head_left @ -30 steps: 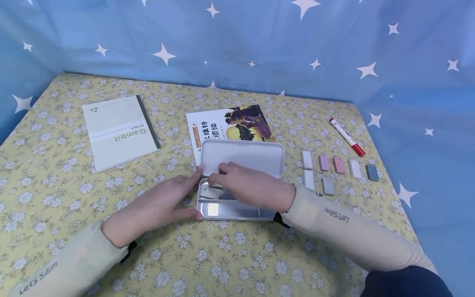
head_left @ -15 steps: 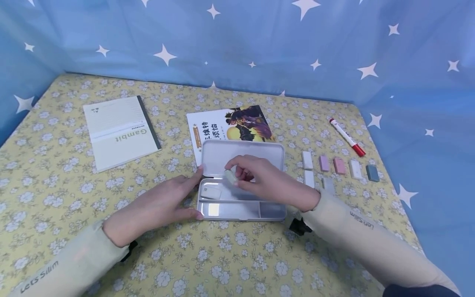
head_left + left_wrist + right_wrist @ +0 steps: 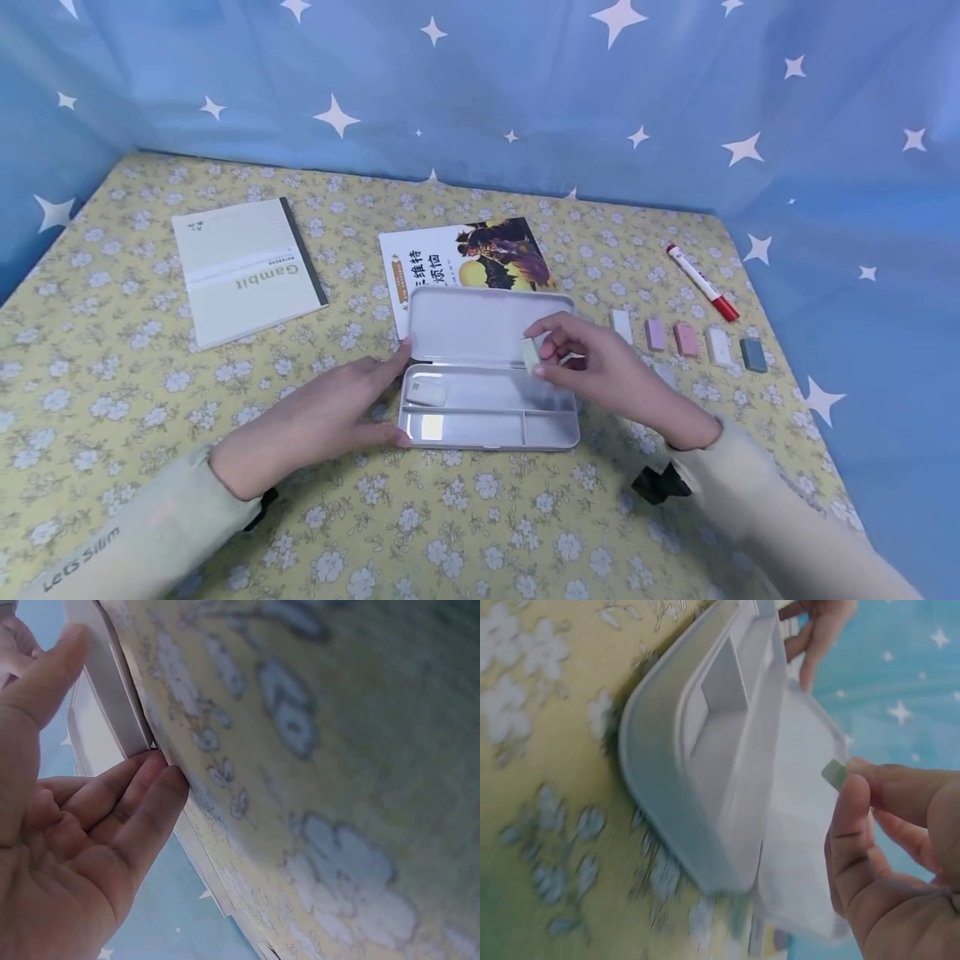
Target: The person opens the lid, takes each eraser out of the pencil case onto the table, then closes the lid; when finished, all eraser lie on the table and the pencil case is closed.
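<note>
A white pencil case (image 3: 551,429) lies with its lid (image 3: 457,325) raised back. Thumb and fingers of my left hand (image 3: 315,421) hold its left end, thumb at the near corner and fingers by the hinge. Between thumb and fingertips, my right hand (image 3: 607,371) pinches a pale green eraser (image 3: 531,356) above the right part of the case; the right wrist view shows one end of this eraser (image 3: 834,774) sticking out. A white eraser (image 3: 426,392) lies at the left of the case's back compartment. Two smaller compartments line the front.
Right of the case lie a white eraser (image 3: 621,326), a purple eraser (image 3: 655,335), a pink eraser (image 3: 686,339), another white one and a teal eraser (image 3: 753,354). A red-capped marker (image 3: 702,282) lies behind them. A notebook (image 3: 247,271) is at left; a book (image 3: 465,250) sits behind the lid.
My right hand has lifted the pale green eraser out of the case's back compartment and carried it to the right. The left hand has stayed at the case's left end.
</note>
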A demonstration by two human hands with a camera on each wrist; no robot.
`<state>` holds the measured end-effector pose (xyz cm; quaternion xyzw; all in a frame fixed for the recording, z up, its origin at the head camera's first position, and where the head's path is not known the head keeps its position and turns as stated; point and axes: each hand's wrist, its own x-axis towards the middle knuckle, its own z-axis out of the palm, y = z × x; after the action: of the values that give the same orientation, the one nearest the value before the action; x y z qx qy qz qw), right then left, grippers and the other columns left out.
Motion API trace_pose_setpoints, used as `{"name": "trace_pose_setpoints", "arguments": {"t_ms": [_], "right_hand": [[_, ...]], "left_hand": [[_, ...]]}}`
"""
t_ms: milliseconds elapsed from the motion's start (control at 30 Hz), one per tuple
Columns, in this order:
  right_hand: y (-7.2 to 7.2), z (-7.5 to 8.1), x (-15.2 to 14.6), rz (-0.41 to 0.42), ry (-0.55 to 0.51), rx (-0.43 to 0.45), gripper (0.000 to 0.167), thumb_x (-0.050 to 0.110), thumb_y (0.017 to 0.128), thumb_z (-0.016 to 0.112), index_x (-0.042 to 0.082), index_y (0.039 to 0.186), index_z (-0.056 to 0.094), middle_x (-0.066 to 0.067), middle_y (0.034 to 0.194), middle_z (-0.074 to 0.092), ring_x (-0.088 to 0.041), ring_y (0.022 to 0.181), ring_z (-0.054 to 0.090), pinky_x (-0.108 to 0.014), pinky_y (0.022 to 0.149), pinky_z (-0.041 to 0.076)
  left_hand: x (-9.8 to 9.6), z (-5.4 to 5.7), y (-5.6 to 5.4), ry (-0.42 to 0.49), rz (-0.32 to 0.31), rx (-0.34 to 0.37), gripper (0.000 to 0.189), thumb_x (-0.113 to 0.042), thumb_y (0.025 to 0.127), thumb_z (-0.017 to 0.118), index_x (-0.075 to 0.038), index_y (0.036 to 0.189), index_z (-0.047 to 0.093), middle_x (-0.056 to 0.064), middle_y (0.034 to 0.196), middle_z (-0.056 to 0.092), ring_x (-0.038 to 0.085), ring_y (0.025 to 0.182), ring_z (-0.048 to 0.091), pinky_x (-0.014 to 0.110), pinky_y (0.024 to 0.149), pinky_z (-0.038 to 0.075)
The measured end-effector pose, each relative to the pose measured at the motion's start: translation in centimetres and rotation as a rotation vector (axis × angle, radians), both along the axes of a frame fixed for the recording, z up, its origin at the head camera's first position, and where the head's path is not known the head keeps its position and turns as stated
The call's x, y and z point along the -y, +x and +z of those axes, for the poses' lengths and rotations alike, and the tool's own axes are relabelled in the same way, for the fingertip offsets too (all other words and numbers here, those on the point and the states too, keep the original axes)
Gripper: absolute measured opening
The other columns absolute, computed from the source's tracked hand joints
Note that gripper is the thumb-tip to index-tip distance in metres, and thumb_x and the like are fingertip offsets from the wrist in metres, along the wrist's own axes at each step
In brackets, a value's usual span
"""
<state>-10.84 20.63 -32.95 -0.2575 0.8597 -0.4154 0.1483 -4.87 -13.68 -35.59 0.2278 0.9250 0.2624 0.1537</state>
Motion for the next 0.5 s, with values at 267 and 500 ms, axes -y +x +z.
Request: {"name": "trace_pose_setpoints", "arguments": {"t_ms": [267, 500], "right_hand": [[1.3, 0.2, -4.0, -0.128, -0.007, -0.024, 0.032, 0.004, 0.1, 0.069, 0.008, 0.132, 0.064, -0.01, 0.101, 0.064, -0.008, 0.088, 0.067, -0.024, 0.073, 0.062], [3.0, 0.4, -8.3, -0.241, 0.039, -0.088, 0.036, 0.004, 0.101, 0.068, 0.006, 0.136, 0.06, -0.007, 0.103, 0.063, -0.005, 0.087, 0.068, -0.024, 0.068, 0.062]], "left_hand": [[-0.1, -0.2, 0.0, 0.0, -0.004, 0.002, 0.111, -0.046, 0.084, 0.085, -0.003, 0.165, 0.023, 0.03, 0.147, 0.059, 0.04, 0.127, 0.066, 0.053, 0.107, 0.057], [0.0, 0.0, 0.1, -0.009, -0.016, -0.014, 0.111, -0.046, 0.084, 0.085, -0.003, 0.165, 0.022, 0.03, 0.149, 0.057, 0.041, 0.129, 0.065, 0.054, 0.108, 0.056]]}}
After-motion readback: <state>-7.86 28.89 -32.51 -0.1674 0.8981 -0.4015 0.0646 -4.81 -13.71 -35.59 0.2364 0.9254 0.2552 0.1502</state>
